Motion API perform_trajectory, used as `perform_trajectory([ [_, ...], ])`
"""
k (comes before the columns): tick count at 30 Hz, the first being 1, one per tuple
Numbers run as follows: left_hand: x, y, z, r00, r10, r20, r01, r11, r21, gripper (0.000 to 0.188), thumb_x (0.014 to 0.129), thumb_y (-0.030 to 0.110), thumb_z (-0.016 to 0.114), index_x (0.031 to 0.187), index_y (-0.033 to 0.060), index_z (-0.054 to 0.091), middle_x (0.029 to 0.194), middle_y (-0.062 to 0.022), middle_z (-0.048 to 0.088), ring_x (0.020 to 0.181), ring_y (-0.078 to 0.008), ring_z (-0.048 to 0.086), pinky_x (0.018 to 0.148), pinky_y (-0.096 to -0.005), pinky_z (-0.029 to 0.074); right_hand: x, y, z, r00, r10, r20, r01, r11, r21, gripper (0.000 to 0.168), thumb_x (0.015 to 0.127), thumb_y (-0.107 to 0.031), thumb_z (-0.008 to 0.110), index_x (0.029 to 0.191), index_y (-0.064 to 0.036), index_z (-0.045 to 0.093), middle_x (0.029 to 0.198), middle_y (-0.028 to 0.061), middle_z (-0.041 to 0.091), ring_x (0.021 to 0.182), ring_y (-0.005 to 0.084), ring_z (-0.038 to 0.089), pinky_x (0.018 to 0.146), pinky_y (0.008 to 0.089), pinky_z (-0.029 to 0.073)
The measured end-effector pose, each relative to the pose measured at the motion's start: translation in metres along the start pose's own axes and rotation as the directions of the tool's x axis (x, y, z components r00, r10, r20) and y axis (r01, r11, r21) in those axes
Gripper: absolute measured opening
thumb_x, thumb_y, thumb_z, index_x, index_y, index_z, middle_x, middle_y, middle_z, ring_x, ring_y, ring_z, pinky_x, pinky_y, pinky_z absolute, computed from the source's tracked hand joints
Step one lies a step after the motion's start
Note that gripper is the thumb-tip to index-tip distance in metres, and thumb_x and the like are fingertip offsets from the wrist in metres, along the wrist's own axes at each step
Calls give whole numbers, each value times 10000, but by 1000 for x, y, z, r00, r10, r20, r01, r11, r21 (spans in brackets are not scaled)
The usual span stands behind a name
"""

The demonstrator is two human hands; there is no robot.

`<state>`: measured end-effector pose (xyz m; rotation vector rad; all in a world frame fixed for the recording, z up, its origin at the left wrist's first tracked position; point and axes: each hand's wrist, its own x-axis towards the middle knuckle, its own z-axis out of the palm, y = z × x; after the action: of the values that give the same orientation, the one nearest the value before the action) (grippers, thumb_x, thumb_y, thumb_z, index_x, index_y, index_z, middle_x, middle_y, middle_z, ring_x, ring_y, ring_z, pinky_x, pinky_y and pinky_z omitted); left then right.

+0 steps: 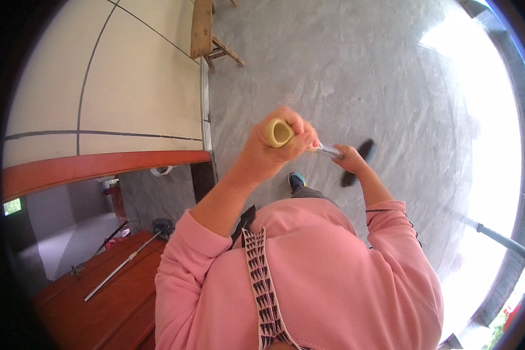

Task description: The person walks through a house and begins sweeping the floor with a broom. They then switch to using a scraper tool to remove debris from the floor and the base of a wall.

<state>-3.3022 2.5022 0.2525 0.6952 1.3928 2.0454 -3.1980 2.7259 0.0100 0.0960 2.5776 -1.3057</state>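
My left hand (284, 133) is wrapped round the top of a broom handle (330, 151), whose hollow yellowish end points up towards the camera. Lower on the same handle, to the right, my right hand (351, 158) grips the silvery part of the shaft. Beyond the right hand, low near the floor, the dark bristled broom head (346, 178) shows on both sides of the wrist; the hand and forearm hide its middle. One dark shoe (295, 180) stands on the grey floor beneath the handle.
A wooden bench (202, 28) stands by the tiled wall (144, 87) at the upper left. Below it are an orange-red door frame (105, 168) and a reddish wooden door (113, 280), with a metal pole (122, 266) before it. A grey post (503, 243) is at the right.
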Motion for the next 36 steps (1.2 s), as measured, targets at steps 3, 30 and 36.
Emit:
perform_trajectory([
  [3, -26, -33, -17, 973, -179, -145, 187, 981, 43, 109, 827, 2, 517, 799, 79, 445, 798, -66, 562, 888, -217, 561, 837, -404, 429, -16, 27, -1, 985, 171, 20, -166, 976, -140, 204, 690, -109, 566, 890, -93, 598, 805, 164, 596, 795, 354, 562, 671, 414, 445],
  [30, -93, 137, -132, 719, 607, -337, -145, 606, 782, 312, 677, 39, 669, 619, 100, 368, 488, -29, 463, 425, -186, 485, 406, -304, 394, 265, -311, 240, 445, -810, 382, 576, 586, 571, 232, 634, -91, 611, 862, -105, 573, 711, 109, 586, 736, 312, 577, 618, 396, 444],
  [36, -48, 161, -204, 810, 556, -188, -363, 726, 584, 289, 676, -29, 632, 636, 79, 368, 484, -50, 486, 370, -168, 459, 370, -298, 411, 309, -283, 204, 614, -677, 405, 546, 736, 401, 205, 631, -87, 625, 831, -104, 582, 762, 105, 597, 762, 313, 570, 654, 403, 443],
])
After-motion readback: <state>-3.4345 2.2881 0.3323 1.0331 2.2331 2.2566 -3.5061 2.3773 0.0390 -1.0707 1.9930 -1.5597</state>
